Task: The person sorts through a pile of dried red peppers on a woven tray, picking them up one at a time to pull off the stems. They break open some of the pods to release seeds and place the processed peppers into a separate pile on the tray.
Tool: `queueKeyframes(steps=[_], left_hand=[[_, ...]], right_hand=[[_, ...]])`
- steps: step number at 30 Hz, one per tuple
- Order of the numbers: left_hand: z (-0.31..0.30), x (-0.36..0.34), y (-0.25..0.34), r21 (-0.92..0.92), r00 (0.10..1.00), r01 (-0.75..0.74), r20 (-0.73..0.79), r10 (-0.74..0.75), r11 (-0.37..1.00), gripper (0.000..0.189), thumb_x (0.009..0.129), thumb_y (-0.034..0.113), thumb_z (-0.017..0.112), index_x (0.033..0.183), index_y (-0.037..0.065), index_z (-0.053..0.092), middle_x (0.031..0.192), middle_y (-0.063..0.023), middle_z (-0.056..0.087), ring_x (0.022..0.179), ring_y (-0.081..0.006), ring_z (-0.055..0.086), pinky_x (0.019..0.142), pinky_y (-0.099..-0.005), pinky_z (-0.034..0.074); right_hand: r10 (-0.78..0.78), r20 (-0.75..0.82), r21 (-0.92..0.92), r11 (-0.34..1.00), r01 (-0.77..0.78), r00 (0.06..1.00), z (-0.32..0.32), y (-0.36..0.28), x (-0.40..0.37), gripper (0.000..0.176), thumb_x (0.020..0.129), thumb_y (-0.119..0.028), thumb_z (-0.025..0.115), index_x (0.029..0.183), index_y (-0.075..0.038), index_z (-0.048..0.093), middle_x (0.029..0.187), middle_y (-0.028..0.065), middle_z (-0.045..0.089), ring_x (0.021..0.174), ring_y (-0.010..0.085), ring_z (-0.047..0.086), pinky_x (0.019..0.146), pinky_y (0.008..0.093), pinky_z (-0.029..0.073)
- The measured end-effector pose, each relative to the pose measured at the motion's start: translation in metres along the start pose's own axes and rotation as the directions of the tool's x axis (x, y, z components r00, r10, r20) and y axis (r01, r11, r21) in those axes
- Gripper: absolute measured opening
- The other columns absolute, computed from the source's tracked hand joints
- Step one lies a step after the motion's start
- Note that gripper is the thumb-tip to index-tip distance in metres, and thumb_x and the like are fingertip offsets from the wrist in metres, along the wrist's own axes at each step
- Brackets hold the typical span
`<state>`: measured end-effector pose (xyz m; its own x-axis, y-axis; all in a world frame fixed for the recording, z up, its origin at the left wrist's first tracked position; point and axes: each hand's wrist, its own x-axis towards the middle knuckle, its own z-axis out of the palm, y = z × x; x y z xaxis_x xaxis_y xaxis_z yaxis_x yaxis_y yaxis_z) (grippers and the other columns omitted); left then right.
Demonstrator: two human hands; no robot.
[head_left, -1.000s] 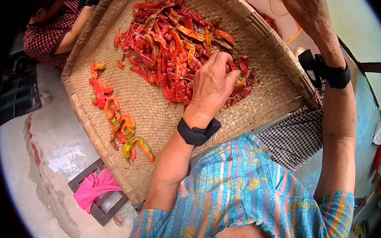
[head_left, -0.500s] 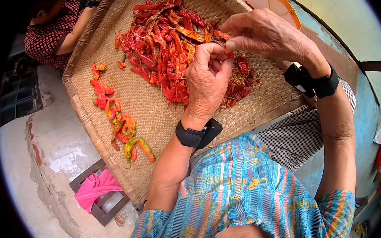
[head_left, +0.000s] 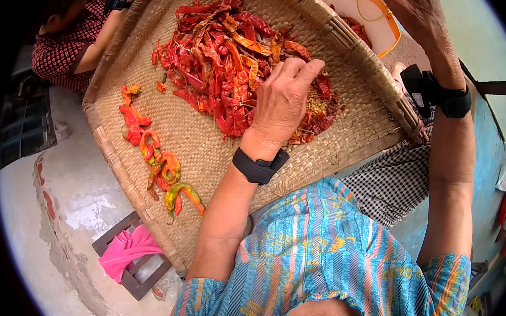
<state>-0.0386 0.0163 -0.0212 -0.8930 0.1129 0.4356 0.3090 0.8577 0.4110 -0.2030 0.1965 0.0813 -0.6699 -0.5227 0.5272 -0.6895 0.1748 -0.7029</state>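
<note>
My left hand (head_left: 283,98) curls over the dried chillies (head_left: 217,73), whether pinching I can't tell; likely picking, next needing a light grip.

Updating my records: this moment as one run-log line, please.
left hand: at red chili pile | right hand: near orange-rimmed container | curled chilies: woven tray, left side

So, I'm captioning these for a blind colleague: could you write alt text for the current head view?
A person's left hand is at the heap of dried red chillies in a woven tray, with a line of smoother red, orange and green chillies along its left side. The right hand is raised beside an orange-rimmed white container holding red pieces.
</note>
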Motion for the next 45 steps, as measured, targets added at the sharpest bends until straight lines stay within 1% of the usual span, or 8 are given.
queueKeyframes(steps=[1,4,10,12,14,31,37,45], left_hand=[[0.001,0.001,0.003,0.054,0.999,-0.016,0.03,0.014,0.998,0.041,0.08,-0.011,0.058,0.115,0.01,0.064,0.097,-0.0106,0.063,0.091,-0.0297,0.063,0.073,-0.0393,0.056],[0.0,0.003,0.007,0.111,0.995,-0.05,0.096,0.04,0.993,0.042,0.079,-0.009,0.058,0.115,0.011,0.064,0.094,-0.0096,0.06,0.09,-0.0287,0.062,0.073,-0.0388,0.056],[-0.001,0.009,0.008,0.181,0.981,-0.069,0.188,0.034,0.981,0.037,0.077,-0.007,0.061,0.109,0.011,0.065,0.091,-0.0079,0.058,0.089,-0.0261,0.062,0.074,-0.0365,0.056],[0.001,0.008,0.007,0.173,0.986,-0.08,0.158,0.052,0.982,0.035,0.077,-0.006,0.061,0.108,0.011,0.065,0.091,-0.0078,0.058,0.088,-0.026,0.062,0.073,-0.0364,0.055],[0.003,0.007,0.004,0.163,0.989,-0.09,0.129,0.069,0.982,0.033,0.077,-0.005,0.062,0.106,0.01,0.065,0.091,-0.0077,0.059,0.087,-0.0259,0.062,0.072,-0.0362,0.055],[0.002,0.008,-0.003,-0.091,0.993,0.033,0.115,-0.022,0.995,0.017,0.084,-0.005,0.061,0.099,0.0,0.059,0.092,-0.0162,0.061,0.083,-0.0344,0.065,0.072,-0.0417,0.054],[0.001,0.005,-0.002,-0.21,0.989,0.137,0.081,-0.122,0.968,0.022,0.082,-0.006,0.064,0.102,0.002,0.061,0.094,-0.0159,0.062,0.085,-0.0362,0.065,0.07,-0.0428,0.054],[0.006,0.008,0.002,-0.007,0.989,0.029,0.145,-0.028,1.0,0.029,0.082,-0.004,0.064,0.109,0.005,0.062,0.092,-0.0147,0.06,0.082,-0.0365,0.064,0.069,-0.0429,0.054]], right_hand=[[-0.073,-0.079,-0.365,0.93,0.039,0.994,-0.002,0.002,0.0,0.018,0.092,-0.013,0.066,0.096,0.003,0.061,0.072,0.008,0.061,0.062,0.0151,0.058,0.056,0.0319,0.049],[-0.107,-0.15,-0.484,0.875,0.022,0.983,-0.002,0.019,-0.005,0.018,0.091,-0.01,0.065,0.103,0.001,0.059,0.07,0.0099,0.058,0.061,0.0206,0.057,0.056,0.0334,0.047],[-0.23,0.03,-0.431,0.875,0.22,0.973,0.011,0.011,-0.01,0.025,0.089,-0.006,0.064,0.113,-0.002,0.056,0.07,0.0114,0.054,0.061,0.0246,0.054,0.059,0.0345,0.046],[-0.082,0.123,-0.417,0.9,0.127,0.989,0.011,0.004,-0.012,0.026,0.089,-0.005,0.065,0.113,-0.002,0.056,0.075,0.0123,0.056,0.065,0.0251,0.055,0.061,0.0351,0.047],[-0.239,0.125,-0.41,0.871,0.27,0.963,0.016,0.014,-0.016,0.026,0.088,-0.005,0.065,0.112,-0.001,0.056,0.076,0.0131,0.058,0.066,0.0256,0.057,0.061,0.0357,0.048],[-0.181,0.287,-0.41,0.864,0.291,0.941,0.03,0.006,-0.015,0.008,0.09,-0.005,0.062,0.095,0.0,0.063,0.071,0.0117,0.061,0.061,0.0205,0.058,0.056,0.0327,0.047],[-0.152,0.298,-0.411,0.87,0.271,0.942,0.038,0.02,-0.021,0.022,0.091,-0.004,0.06,0.112,-0.005,0.065,0.071,0.013,0.06,0.059,0.0231,0.057,0.057,0.0334,0.048],[-0.081,0.344,-0.406,0.885,0.226,0.936,0.039,0.015,-0.022,0.02,0.09,-0.006,0.062,0.11,-0.004,0.066,0.071,0.0136,0.062,0.06,0.0261,0.059,0.06,0.0358,0.05]])
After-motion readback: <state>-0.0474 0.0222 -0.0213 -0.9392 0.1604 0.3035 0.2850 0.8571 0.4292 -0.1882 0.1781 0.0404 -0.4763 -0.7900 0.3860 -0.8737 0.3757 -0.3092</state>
